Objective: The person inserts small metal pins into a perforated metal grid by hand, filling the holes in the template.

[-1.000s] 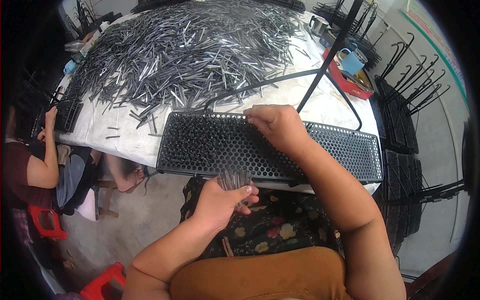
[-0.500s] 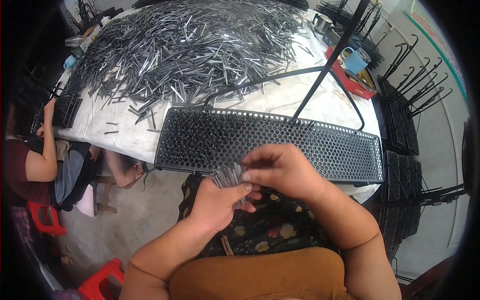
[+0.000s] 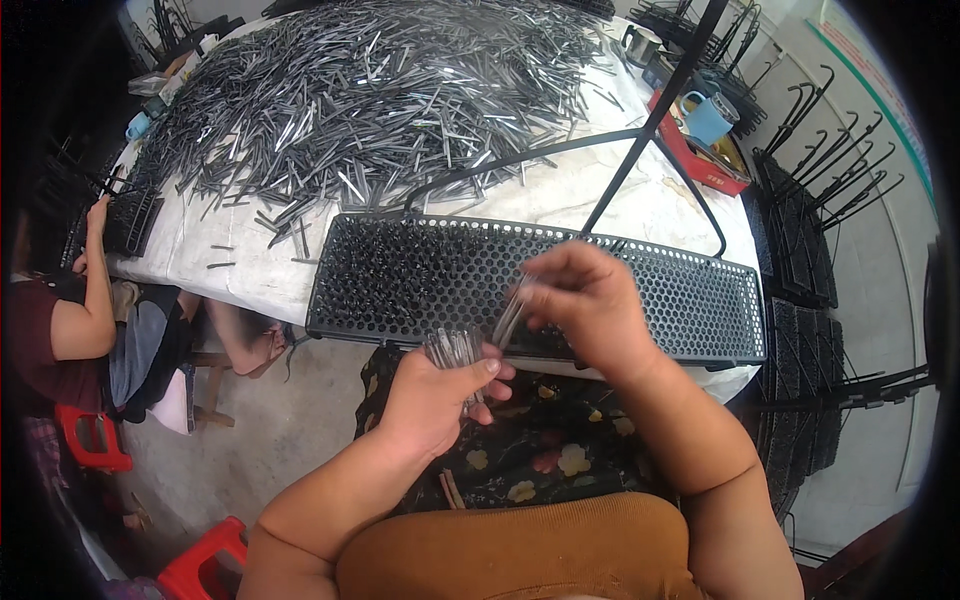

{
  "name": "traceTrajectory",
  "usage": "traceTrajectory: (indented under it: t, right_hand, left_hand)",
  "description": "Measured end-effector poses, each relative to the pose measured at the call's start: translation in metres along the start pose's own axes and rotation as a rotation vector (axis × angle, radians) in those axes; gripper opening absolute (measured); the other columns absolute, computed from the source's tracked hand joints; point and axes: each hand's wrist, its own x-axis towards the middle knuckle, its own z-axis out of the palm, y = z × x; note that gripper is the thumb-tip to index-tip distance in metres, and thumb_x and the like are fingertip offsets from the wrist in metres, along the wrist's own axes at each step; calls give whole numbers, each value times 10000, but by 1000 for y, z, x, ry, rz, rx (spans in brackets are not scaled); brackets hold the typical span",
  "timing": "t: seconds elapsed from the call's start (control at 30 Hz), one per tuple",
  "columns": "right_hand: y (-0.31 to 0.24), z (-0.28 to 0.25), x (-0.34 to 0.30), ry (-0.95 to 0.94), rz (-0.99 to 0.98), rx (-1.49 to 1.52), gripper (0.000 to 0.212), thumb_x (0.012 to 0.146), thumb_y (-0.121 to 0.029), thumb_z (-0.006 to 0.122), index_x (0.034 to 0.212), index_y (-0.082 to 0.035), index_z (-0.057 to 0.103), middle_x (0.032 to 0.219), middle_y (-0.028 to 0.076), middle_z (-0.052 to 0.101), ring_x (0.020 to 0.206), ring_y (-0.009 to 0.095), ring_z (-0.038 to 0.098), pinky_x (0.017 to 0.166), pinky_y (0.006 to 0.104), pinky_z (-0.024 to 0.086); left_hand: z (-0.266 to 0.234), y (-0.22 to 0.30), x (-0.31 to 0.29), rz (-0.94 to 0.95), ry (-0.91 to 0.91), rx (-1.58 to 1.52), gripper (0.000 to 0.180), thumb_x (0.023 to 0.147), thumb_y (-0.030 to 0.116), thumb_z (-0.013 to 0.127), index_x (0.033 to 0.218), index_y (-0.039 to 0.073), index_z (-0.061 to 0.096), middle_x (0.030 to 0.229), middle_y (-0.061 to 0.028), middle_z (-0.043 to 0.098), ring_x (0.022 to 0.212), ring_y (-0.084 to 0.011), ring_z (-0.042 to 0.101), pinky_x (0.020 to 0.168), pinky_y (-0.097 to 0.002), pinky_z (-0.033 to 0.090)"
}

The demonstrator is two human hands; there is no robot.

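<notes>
My left hand (image 3: 428, 400) is closed round a bundle of thin dark grey strips (image 3: 453, 348), their ends fanning up above the thumb. Between the thumb and fingers of my right hand (image 3: 592, 308) is a slim strip (image 3: 508, 318), tilted, its lower end near my left fingertips; blur hides whether it is just one. Behind both hands lies a long black perforated panel (image 3: 690, 300) with round holes. Its left part bristles with strips (image 3: 385, 270) standing in the holes, while the right part shows bare holes.
A large heap of loose strips (image 3: 400, 100) covers the far side of the white-covered table (image 3: 270, 285). A black metal frame (image 3: 625, 180) rises behind the panel. To the right, a red box (image 3: 705, 170) holds a blue mug (image 3: 708, 120). Another person (image 3: 75, 320) sits at left.
My right hand has moved up and away from the bundle, a strip now showing in its fingers. My left hand stays almost in place with the bundle.
</notes>
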Motion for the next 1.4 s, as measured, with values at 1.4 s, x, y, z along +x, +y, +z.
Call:
traceTrajectory:
  t: [1.4]
  right_hand:
    - [13, -28, 49, 230, -772, -862, 78, 776, -65, 671, 853, -61, 660, 785, 138, 662, 728, 321, 637, 639, 392, 508]
  left_hand:
    - [2, 3, 1, -11, -4, -26, 164, 864, -11, 609, 1025, -32, 580, 866, -141, 649, 697, -195, 639, 502, -278, 508]
